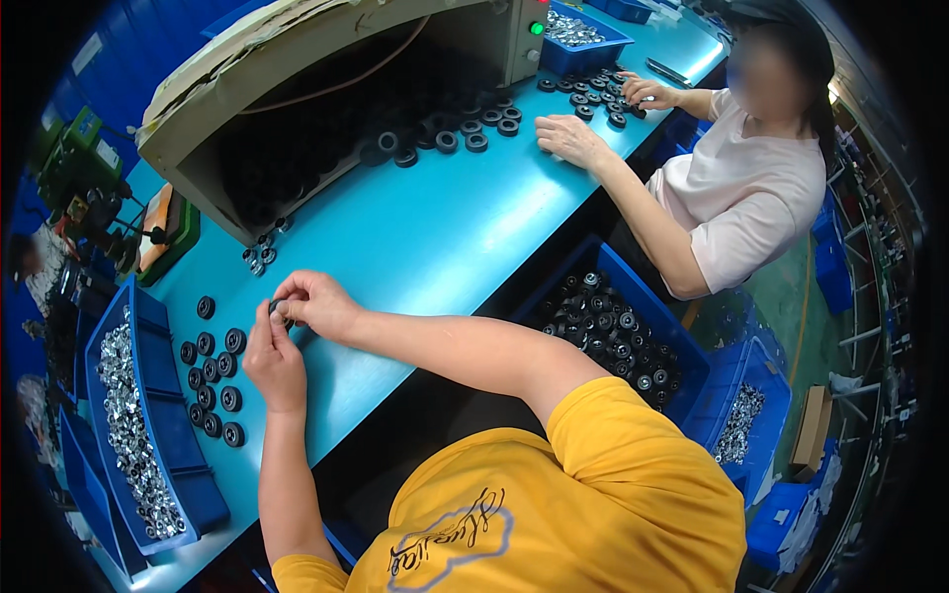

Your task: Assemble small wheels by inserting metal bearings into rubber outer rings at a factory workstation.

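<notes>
Both my hands meet over the blue table, closed on one small black wheel [277,307]. My left hand [275,368] pinches it from the near side, and my right hand [320,304] grips it from the right. Fingers cover most of the wheel, so any small part in it is hidden. Left of my hands, several black wheels [209,370] lie flat in loose rows. Just beyond my fingers is a small cluster of shiny metal-and-black pieces [259,255].
A blue bin [129,435] of silvery metal parts stands at the left. Ahead is a beige open-fronted housing [188,109] with many black wheels. A co-worker [751,188] handles wheels at the far right. A blue crate [697,361] of wheels sits beside my right arm.
</notes>
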{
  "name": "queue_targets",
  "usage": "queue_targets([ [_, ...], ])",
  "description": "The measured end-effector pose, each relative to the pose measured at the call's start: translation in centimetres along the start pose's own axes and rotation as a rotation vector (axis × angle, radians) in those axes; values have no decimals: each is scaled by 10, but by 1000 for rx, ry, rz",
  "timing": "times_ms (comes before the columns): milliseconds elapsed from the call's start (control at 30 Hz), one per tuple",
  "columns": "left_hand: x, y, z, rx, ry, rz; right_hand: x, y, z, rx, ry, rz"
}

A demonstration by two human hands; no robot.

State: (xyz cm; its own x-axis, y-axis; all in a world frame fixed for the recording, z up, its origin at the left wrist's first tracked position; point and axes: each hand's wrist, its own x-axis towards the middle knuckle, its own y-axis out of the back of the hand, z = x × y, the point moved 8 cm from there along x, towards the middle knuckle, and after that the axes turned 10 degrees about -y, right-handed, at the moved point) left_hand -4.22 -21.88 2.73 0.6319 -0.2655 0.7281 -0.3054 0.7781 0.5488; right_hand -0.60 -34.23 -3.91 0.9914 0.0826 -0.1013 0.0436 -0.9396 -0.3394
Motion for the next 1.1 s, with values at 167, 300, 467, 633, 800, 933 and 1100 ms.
queue_targets([
  [167, -6, -4, -11, -483, 404, -107, -2, -6, -12, -86, 52, -3],
  [300, -1, 7, -3, -340, 162, -13, -12, -5, -26, -137, 124, 61],
  [467, -1, 13, 4, -81, -8, 10, -15, -11, -24, -4, 35, 15],
  [633, -15, -4, -27, -706, 520, -60, -14, -15, -22, 46, -73, -51],
  [800, -11, 2, -23, -630, 508, -57, -10, -14, -13, 45, -109, -73],
  [933, -8, 7, -15, -207, 150, -62, -10, -8, -10, -8, -62, -22],
  [1100, -1, 14, -2, -211, 85, 6, -12, -10, -18, 31, -51, -43],
])
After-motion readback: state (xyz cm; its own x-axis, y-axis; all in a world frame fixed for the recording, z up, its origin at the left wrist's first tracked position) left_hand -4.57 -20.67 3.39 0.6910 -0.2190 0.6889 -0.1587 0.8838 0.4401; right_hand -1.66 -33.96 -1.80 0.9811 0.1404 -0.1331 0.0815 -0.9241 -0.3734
